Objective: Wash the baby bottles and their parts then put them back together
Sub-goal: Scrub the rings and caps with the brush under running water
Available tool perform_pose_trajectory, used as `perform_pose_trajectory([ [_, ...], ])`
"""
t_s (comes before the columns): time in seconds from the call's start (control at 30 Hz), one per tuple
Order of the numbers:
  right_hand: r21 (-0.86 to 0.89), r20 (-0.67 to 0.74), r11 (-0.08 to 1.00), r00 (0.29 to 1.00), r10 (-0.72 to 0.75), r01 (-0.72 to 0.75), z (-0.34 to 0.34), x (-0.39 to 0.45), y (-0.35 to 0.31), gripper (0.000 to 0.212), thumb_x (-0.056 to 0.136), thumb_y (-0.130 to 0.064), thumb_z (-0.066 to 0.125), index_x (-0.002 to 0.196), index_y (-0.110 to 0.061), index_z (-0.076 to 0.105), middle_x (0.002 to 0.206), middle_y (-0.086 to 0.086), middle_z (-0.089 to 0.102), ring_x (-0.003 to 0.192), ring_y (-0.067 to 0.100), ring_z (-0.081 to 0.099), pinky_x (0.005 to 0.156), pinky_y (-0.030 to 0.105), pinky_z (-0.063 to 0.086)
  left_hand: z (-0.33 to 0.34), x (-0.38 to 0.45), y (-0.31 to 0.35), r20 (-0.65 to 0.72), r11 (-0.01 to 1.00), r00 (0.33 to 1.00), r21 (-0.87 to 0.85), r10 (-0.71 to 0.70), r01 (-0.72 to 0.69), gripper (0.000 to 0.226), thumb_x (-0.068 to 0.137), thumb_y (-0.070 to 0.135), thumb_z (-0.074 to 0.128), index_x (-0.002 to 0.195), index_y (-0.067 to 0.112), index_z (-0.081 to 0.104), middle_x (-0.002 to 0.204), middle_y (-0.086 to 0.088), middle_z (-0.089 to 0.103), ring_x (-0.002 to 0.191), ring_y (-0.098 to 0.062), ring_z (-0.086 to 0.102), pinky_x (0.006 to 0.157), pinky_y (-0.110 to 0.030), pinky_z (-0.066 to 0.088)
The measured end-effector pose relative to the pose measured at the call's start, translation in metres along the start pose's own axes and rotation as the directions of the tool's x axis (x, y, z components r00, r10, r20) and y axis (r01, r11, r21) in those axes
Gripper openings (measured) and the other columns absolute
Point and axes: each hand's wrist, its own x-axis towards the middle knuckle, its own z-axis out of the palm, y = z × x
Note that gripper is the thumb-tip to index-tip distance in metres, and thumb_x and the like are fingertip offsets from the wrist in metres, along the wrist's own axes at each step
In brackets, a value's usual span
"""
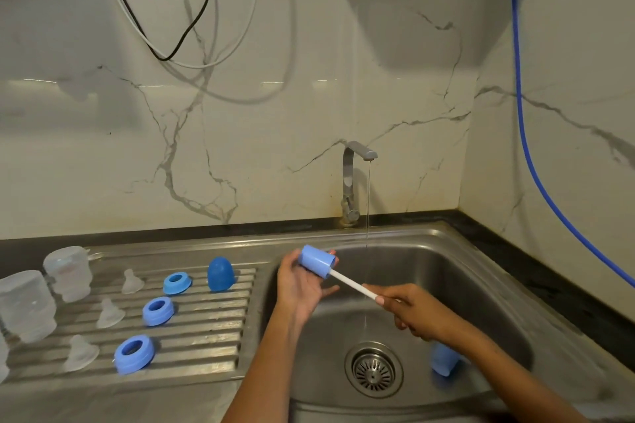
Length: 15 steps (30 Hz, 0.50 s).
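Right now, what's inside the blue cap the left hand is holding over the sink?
A white brush handle runs into the blue cap, held by the left hand; the right hand grips its other end. The brush head is hidden inside.

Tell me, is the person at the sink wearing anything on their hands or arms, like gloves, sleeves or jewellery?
Nothing shows. The left hand and right hand are bare, with no gloves, and both forearms are uncovered as far as the picture's bottom edge, with no sleeve, watch or bracelet in view. No rings are visible. The right thumbnail looks pale and glossy.
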Motion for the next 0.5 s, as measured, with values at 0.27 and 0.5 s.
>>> perform_pose_trajectory([
  [0.27, 0.041, 0.006, 0.997, 0.998, -0.061, 0.060, 0.005, -0.002, -0.011, 0.031, 0.100, -0.033, 0.047, 0.129, -0.040, 0.057, 0.053, -0.014, 0.045, 0.047, 0.002, 0.039, 0.045, 0.024, 0.034, -0.001, 0.004, -0.003, -0.182, 0.991, 0.976, 0.075, 0.121, -0.109, 0.031, 0.091, 0.013, 0.057, 0.117, -0.004, 0.055, 0.105, -0.020, 0.063, 0.093, -0.025, 0.062, 0.096, -0.042, 0.047],
  [0.5, 0.044, 0.062, 0.997, 0.996, 0.063, -0.066, -0.004, -0.004, -0.009, 0.033, 0.099, -0.036, 0.048, 0.131, -0.040, 0.056, 0.069, -0.006, 0.053, 0.050, 0.006, 0.041, 0.048, 0.025, 0.038, 0.006, 0.007, -0.010, -0.202, 0.988, 0.971, 0.112, 0.128, -0.107, 0.024, 0.088, 0.012, 0.062, 0.110, 0.003, 0.057, 0.098, -0.016, 0.066, 0.086, -0.023, 0.067, 0.076, -0.032, 0.057],
])
